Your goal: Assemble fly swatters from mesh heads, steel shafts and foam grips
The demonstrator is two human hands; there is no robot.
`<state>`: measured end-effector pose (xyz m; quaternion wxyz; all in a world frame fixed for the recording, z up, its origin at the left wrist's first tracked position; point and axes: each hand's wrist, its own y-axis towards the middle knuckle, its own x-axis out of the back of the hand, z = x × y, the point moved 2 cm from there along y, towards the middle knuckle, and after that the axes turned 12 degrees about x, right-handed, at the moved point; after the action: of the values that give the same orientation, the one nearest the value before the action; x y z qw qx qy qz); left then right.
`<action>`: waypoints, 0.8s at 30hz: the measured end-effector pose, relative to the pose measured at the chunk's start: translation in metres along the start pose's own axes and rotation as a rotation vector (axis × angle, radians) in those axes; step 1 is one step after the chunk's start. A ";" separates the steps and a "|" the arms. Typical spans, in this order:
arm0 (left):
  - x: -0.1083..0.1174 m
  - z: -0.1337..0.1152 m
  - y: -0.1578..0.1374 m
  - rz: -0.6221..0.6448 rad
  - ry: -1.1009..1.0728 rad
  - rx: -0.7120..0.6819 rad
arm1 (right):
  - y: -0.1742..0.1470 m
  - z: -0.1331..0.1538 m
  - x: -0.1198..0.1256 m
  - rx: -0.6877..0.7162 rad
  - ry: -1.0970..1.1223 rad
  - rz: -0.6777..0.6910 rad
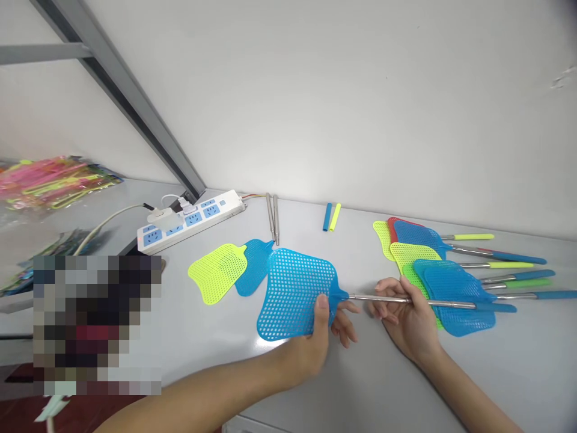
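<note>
A blue fly swatter (295, 288) with a telescopic metal rod and blue handle spans both my hands above the table. My left hand (315, 343) grips its perforated head near the neck, thumb on top and fingers underneath. Around the metal rod, my right hand (412, 319) is loosely curled, palm up, with the rod across its fingers. Under and beyond the right hand lie several assembled swatters (464, 300) in blue, green, yellow and red. Left of the held swatter, a loose yellow swatter head (216, 273) overlaps a blue swatter head (252, 270).
Two metal rods (272, 218) lie behind the loose heads. A blue handle sleeve (327, 217) and a yellow handle sleeve (335, 217) rest near the wall. A power strip (193, 219) with plugged-in cords sits at left. Bagged colourful items (54, 180) lie beyond a metal frame post (135, 102).
</note>
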<state>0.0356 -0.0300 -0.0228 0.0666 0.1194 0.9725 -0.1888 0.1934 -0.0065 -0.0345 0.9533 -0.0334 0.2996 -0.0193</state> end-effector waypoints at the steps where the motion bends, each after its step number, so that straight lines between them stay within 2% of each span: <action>1: 0.002 -0.001 0.001 0.005 0.017 -0.006 | 0.000 0.000 0.000 -0.002 -0.004 -0.003; 7: 0.011 -0.010 0.013 -0.081 -0.012 -0.043 | -0.001 -0.001 0.000 0.009 -0.012 -0.030; 15: 0.013 -0.009 0.017 -0.170 -0.046 -0.048 | -0.001 0.000 -0.001 0.124 0.030 -0.147; 21: 0.013 -0.010 0.017 -0.170 -0.069 -0.048 | -0.004 0.001 0.002 0.194 0.055 -0.164; 24: 0.012 -0.009 0.017 -0.167 -0.074 -0.054 | -0.006 0.003 0.005 0.273 0.021 -0.184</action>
<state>0.0273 -0.0087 -0.0227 0.0898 0.0291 0.9806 -0.1719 0.1991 -0.0122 -0.0344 0.9401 0.0692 0.2996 -0.1472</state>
